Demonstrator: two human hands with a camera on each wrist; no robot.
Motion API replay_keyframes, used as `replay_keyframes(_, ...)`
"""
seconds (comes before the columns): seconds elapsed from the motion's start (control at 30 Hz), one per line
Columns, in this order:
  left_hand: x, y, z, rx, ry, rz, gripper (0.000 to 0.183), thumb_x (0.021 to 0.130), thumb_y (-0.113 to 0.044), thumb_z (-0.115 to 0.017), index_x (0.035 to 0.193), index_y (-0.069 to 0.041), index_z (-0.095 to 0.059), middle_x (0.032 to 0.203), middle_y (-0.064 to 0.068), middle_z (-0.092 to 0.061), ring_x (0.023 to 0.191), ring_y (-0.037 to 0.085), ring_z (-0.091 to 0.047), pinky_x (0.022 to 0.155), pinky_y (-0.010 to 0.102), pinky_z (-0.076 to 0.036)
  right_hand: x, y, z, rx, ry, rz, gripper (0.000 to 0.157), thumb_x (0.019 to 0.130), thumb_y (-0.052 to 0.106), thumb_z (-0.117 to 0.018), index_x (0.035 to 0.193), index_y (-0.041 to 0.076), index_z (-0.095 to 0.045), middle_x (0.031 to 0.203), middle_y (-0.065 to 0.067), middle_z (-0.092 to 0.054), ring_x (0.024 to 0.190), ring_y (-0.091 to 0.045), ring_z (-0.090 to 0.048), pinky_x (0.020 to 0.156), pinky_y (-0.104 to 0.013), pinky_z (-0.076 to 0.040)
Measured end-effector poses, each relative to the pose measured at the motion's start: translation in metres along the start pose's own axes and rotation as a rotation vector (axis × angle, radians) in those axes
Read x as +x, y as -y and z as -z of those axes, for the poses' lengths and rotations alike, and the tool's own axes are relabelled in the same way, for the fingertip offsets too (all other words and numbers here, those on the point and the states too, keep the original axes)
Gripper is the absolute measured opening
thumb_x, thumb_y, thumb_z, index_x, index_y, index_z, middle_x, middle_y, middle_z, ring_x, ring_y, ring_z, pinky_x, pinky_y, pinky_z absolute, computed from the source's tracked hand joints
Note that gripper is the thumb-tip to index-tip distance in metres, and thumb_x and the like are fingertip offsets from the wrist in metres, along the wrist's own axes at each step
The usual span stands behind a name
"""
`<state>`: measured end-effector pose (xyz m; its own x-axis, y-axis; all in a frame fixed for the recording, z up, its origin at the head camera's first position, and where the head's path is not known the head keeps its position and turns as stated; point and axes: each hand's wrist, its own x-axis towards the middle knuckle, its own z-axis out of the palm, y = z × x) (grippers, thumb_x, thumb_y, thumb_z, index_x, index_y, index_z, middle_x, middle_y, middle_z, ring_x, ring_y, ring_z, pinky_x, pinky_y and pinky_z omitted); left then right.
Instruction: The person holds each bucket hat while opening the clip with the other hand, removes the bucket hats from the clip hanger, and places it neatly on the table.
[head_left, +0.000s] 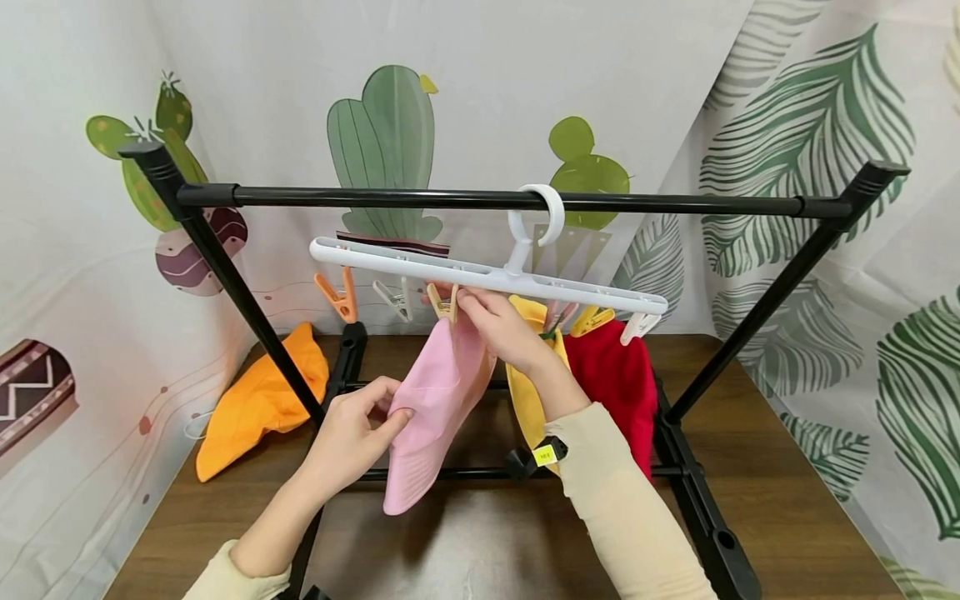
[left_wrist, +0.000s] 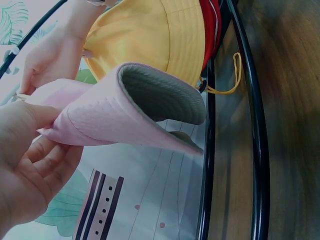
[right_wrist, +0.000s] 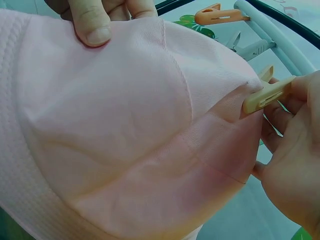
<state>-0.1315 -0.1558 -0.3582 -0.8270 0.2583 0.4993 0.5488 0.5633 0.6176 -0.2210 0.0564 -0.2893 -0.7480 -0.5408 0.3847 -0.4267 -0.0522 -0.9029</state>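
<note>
A pink bucket hat [head_left: 431,400] hangs crown up below the white clip hanger [head_left: 480,273], its grey lining showing in the left wrist view. My left hand [head_left: 352,429] pinches the hat's side between thumb and fingers. My right hand [head_left: 498,325] is up at the hanger, thumb and fingers on the beige clothespin [right_wrist: 267,96]. That clothespin's tips sit over a fold at the top of the crown. Right of my right hand, a yellow bucket hat [left_wrist: 145,40] and a red hat [head_left: 615,375] hang below the hanger.
The hanger hooks over the bar of a black rack [head_left: 360,197]. Orange [head_left: 339,294] and white [head_left: 396,298] clothespins hang to the left, a yellow clothespin [head_left: 591,321] to the right. An orange hat [head_left: 266,400] lies on the wooden table [head_left: 795,500] at the left.
</note>
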Motion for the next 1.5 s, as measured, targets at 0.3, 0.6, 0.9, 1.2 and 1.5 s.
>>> replay_keyframes(0.3, 0.001, 0.001, -0.001, 0.010, 0.010, -0.016, 0.020, 0.077, -0.008, -0.072, 0.089, -0.020, -0.061, 0.068, -0.013, -0.057, 0.061, 0.002, -0.052, 0.050, 0.020, -0.045, 0.000, 0.003, 0.004, 0.021, 0.057, 0.012, 0.038, 0.099, 0.010, -0.034, 0.135, -0.001, -0.042, 0.135, -0.020, -0.045, 0.125, -0.027, -0.046, 0.107, -0.032, -0.031)
replay_keyframes(0.6, 0.001, 0.000, -0.001, 0.002, 0.018, -0.028, 0.020, 0.077, -0.007, -0.072, 0.089, -0.019, -0.061, 0.068, -0.012, -0.057, 0.060, 0.002, -0.051, 0.049, 0.020, -0.045, 0.000, 0.004, 0.009, -0.011, 0.085, -0.028, 0.037, 0.100, 0.013, -0.034, 0.133, 0.001, -0.044, 0.132, -0.015, -0.050, 0.124, -0.026, -0.045, 0.106, -0.035, -0.032)
replay_keyframes(0.9, 0.000, 0.001, 0.002, 0.020, 0.020, -0.047, 0.020, 0.078, -0.008, -0.071, 0.089, -0.021, -0.061, 0.068, -0.014, -0.057, 0.061, 0.001, -0.051, 0.049, 0.021, -0.045, 0.001, 0.004, 0.011, -0.047, 0.098, -0.043, 0.036, 0.100, 0.014, -0.034, 0.133, 0.002, -0.045, 0.130, -0.015, -0.052, 0.119, -0.019, -0.048, 0.105, -0.033, -0.033)
replay_keyframes(1.2, -0.001, 0.002, 0.002, 0.008, 0.024, -0.055, 0.020, 0.079, -0.006, -0.070, 0.087, -0.022, -0.060, 0.067, -0.014, -0.056, 0.061, 0.002, -0.051, 0.048, 0.022, -0.045, 0.001, 0.002, 0.015, -0.043, 0.119, -0.060, 0.034, 0.100, 0.014, -0.035, 0.129, 0.000, -0.046, 0.121, -0.014, -0.051, 0.110, -0.019, -0.047, 0.100, -0.029, -0.037)
replay_keyframes(1.5, -0.001, 0.002, 0.004, 0.025, -0.009, -0.094, 0.021, 0.078, -0.005, -0.070, 0.084, -0.022, -0.060, 0.066, -0.014, -0.053, 0.059, 0.001, -0.048, 0.047, 0.016, -0.042, 0.000, 0.001, 0.018, 0.020, 0.117, -0.107, 0.035, 0.099, 0.012, -0.037, 0.131, -0.001, -0.042, 0.129, -0.018, -0.050, 0.120, -0.023, -0.049, 0.104, -0.033, -0.034)
